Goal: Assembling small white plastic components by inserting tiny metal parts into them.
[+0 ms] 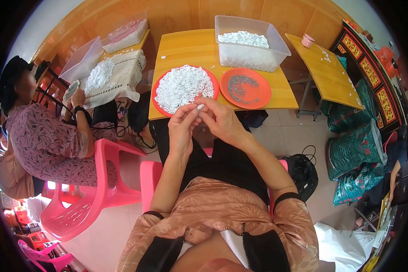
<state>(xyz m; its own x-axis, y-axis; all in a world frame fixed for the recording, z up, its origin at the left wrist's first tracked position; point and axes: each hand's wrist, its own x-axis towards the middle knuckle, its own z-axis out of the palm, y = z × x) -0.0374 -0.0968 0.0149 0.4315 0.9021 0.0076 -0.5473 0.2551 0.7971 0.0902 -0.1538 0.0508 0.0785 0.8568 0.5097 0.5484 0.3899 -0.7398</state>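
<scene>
here the left hand [182,124] and right hand [222,120] meet fingertip to fingertip, pinching a small white ring [199,107] between them, just at the near edge of the yellow table [190,50]. beside them sit a red plate of white rings [184,87] and a red plate of metal bits [245,88].

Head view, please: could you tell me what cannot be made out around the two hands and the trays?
- Small white piece pinched between the left hand and right hand: too small, and the fingers cover it.
- Grey metal bits on the right orange plate: too small to tell their shape.
- Clear plastic bin: its cloudy wall blurs the white pieces inside.
- Left orange plate: near rim hidden by the hands.
</scene>
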